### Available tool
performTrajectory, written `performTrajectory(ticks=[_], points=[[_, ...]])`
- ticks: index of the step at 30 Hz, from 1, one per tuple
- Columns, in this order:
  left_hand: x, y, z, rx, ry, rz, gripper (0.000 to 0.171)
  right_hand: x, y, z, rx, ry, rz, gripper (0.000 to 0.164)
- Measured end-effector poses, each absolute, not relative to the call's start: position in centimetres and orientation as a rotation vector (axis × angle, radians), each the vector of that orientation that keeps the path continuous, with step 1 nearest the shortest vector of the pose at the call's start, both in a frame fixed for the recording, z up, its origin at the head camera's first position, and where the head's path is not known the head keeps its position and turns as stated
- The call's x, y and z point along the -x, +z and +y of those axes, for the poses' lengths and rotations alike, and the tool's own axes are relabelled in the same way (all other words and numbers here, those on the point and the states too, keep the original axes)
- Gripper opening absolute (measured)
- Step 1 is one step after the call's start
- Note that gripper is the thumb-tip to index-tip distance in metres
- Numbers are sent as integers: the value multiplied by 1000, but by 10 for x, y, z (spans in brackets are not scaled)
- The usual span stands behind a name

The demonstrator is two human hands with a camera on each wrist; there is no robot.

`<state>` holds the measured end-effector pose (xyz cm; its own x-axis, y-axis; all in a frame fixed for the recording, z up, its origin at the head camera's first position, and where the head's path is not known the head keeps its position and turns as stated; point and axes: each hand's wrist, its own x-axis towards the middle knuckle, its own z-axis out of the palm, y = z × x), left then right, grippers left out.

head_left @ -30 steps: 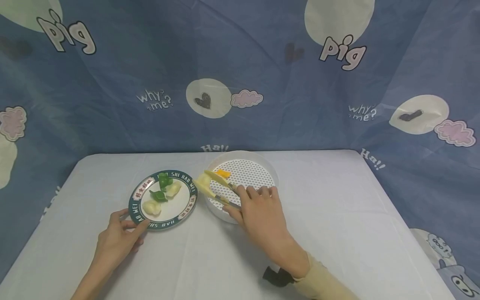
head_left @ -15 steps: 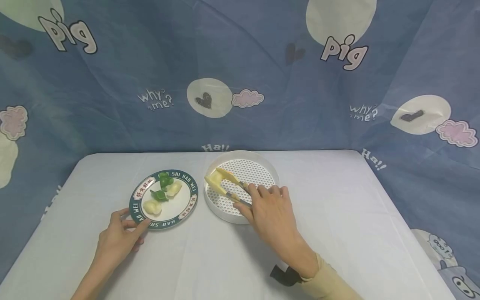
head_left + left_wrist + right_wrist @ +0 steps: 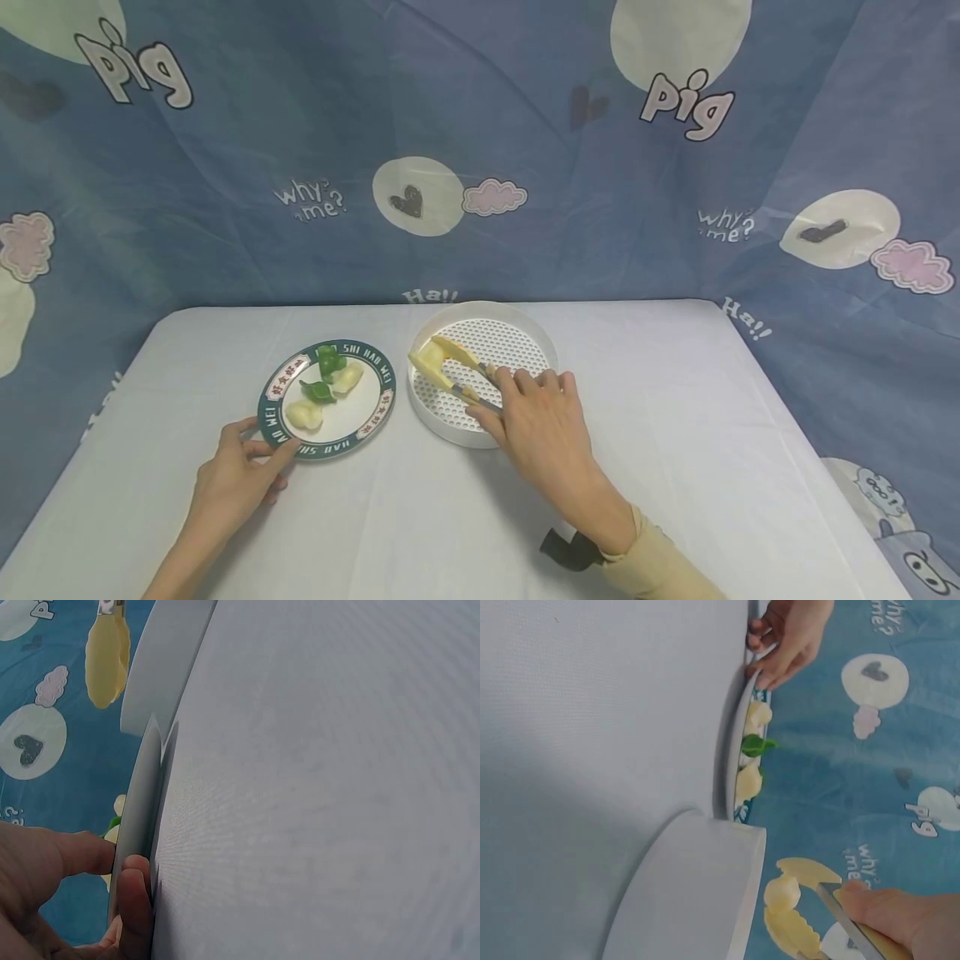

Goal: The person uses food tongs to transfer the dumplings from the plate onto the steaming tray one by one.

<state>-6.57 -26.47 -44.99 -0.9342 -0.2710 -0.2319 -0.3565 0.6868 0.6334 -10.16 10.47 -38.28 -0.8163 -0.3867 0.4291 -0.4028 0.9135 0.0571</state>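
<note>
My left hand (image 3: 234, 483) pinches the near-left rim of a white plate with a green lettered border (image 3: 330, 450). In the left wrist view the thumb lies on the plate's upper side and fingers underneath. On the plate are pale yellow dumpling-like pieces (image 3: 303, 414) and green leafy pieces (image 3: 318, 392). My right hand (image 3: 547, 437) holds tongs with yellow scalloped tips (image 3: 463, 394) over a round white tray with a perforated bottom (image 3: 450, 432). Another pale dumpling-like piece (image 3: 782, 893) sits between the tips, above the tray's rim in the right wrist view.
A white cloth covers the table (image 3: 675, 433), with a blue printed curtain (image 3: 570, 183) behind it. The plate and tray stand close together near the middle. A black band (image 3: 572, 550) shows by the right wrist, next to the beige sleeve (image 3: 660, 558).
The right hand has moved the tongs and pale piece rightward, from the gap beside the plate to over the tray, then held nearly still. An orange piece in the tray is now mostly hidden.
</note>
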Motion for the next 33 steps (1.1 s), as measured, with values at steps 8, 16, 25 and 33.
performTrajectory(ticks=[8,16,25,33], points=[[66,-450,-265,516,1079,2774,98,102,-382,104,-532,80,-2705,61],[65,-450,-265,517,1085,2780,97,101,-381,103,-538,96,-2713,62],[65,-451,-265,520,1091,2779,96,99,-377,96,-564,117,-2747,66],[66,-452,-265,536,1094,2776,97,94,-375,84,-616,92,-2761,70]])
